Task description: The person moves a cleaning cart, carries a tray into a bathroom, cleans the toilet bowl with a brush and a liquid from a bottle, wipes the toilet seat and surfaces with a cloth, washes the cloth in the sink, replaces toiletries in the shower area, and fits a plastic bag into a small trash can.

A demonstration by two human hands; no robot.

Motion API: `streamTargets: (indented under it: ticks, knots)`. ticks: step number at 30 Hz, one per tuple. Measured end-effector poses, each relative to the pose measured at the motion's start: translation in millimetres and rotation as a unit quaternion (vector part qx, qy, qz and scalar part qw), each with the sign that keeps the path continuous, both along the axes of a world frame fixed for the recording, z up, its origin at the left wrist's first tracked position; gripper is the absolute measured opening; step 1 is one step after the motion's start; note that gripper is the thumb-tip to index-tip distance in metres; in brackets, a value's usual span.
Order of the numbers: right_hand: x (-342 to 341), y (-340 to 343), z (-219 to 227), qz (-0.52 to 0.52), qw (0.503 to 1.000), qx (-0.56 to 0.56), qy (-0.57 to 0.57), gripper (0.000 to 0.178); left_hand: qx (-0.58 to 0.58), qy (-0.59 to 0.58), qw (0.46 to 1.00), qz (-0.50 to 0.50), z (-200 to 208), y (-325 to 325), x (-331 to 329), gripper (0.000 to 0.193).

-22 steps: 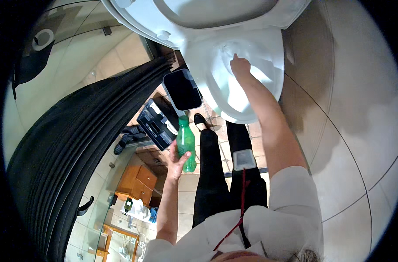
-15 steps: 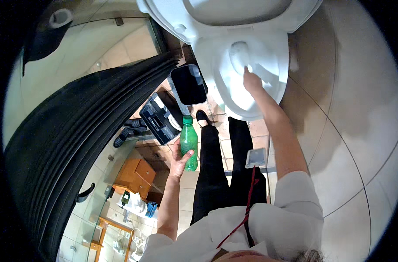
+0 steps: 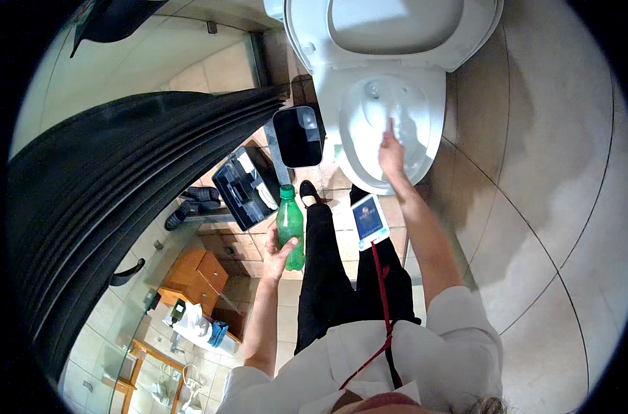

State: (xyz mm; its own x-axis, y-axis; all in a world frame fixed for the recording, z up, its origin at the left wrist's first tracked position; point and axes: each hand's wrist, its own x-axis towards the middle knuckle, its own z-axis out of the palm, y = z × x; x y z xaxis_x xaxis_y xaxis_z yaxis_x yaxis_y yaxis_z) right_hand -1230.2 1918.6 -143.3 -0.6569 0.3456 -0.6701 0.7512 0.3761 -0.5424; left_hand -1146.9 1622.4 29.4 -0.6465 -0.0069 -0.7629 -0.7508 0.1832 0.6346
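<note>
On the left we see a long black fabric curtain (image 3: 141, 159), its deep pleats narrowing toward the top right. Below its edge lie dark slippers (image 3: 183, 215), then a squared orange-brown wooden cabinet with drawers (image 3: 196, 272). Next we find an open black plastic box with moulded compartments (image 3: 234, 200), lying at a slant with pale items inside. Our left hand (image 3: 278, 261) grasps a translucent green plastic bottle with a screw cap (image 3: 290, 221), the fingers wrapped around its lower half and the thumb across its front; the bottle stands nearly upright, beside our black-trousered leg. Above it in the view stands a dark container with rounded corners (image 3: 298, 141). Farther right, a flat rectangular card in a pale holder (image 3: 369, 219) hangs from our red woven lanyard (image 3: 381, 279). Our right hand (image 3: 391, 153) is over the glossy white toilet bowl (image 3: 434, 103); it is blurred, with one finger seeming to point forward, and we cannot tell whether the fingers grip anything. The smooth oval seat and lid (image 3: 396, 45) are raised. Under us runs a floor of warm beige tiles with visible joints (image 3: 338, 181); a glass pane (image 3: 131, 324) edges the room at lower left, and large pale tiles (image 3: 555, 207) with dark joints curve along the right.
</note>
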Motion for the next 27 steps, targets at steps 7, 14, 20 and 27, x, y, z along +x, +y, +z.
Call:
streamTargets:
  ticks: [7,14,20,27]
  knots:
    - [117.6,20.5,28.0,0.304,0.938,-0.062,-0.156,0.06,0.032,-0.001,0.997,0.072,8.6,-0.6,40.5,0.057]
    - [74.2,83.4,125.8,0.185,0.98,0.071,-0.031,0.047,0.053,0.079,0.991,0.089,35.0,-6.0,51.6,0.061]
    - [167.2,38.4,-22.2,0.176,0.958,0.131,0.186,0.044,-0.018,0.037,0.996,0.081,56.4,-30.9,63.0,0.069]
    - [141.4,32.5,44.3,0.31,0.941,0.132,0.037,0.034,-0.048,0.03,0.974,0.221,50.9,-79.7,144.6,0.063]
